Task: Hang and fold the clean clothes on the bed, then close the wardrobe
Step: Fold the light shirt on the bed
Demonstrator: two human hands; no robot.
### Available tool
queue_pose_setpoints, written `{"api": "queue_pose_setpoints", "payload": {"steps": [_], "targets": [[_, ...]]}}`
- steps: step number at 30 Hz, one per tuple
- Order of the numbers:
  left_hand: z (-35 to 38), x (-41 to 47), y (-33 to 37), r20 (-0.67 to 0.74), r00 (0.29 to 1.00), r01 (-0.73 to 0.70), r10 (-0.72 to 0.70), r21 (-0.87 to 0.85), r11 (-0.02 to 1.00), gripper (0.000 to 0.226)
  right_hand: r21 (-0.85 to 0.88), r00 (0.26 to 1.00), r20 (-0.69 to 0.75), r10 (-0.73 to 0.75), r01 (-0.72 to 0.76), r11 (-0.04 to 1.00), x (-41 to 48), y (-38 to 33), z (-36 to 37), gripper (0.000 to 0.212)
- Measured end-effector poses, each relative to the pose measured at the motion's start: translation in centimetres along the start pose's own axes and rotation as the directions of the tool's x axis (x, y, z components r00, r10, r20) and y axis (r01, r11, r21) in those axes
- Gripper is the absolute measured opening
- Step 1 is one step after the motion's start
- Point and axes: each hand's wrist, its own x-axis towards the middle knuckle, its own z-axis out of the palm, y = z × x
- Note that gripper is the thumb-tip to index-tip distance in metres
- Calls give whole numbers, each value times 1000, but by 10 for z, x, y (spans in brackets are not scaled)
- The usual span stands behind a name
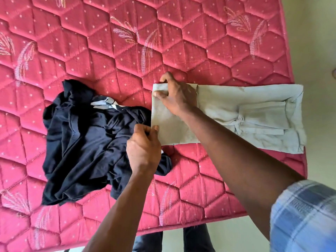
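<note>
A long, flat, pale grey woven garment (254, 106) lies on the bed (181, 33), a red satin mattress quilted in hexagons. Its 3 o'clock end overhangs the mattress edge. The right hand (174, 95) grips its folded end at the far corner and the left hand (143, 150) pinches the near corner. A crumpled dark navy heap (81, 142) sits just beside it at 9 o'clock. Bare quilting spreads toward 12 o'clock.
</note>
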Motion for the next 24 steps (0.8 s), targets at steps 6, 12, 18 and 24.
{"api": "queue_pose_setpoints", "payload": {"steps": [6,12,18,24], "targets": [[2,7,5,60,994,97,-91,-118,988,38,326,980,-173,97,-36,945,-34,6,-2,39],[4,10,23,337,936,263,-103,-472,841,36,569,885,-124,448,-307,763,-80,38,8,45],[19,-28,76,410,855,-48,318,-549,835,62,856,798,513,318,-504,-117,-82,54,-46,58],[78,-74,109,473,712,-455,518,-251,854,72,817,827,549,119,-501,-285,-104,127,-101,64]]}}
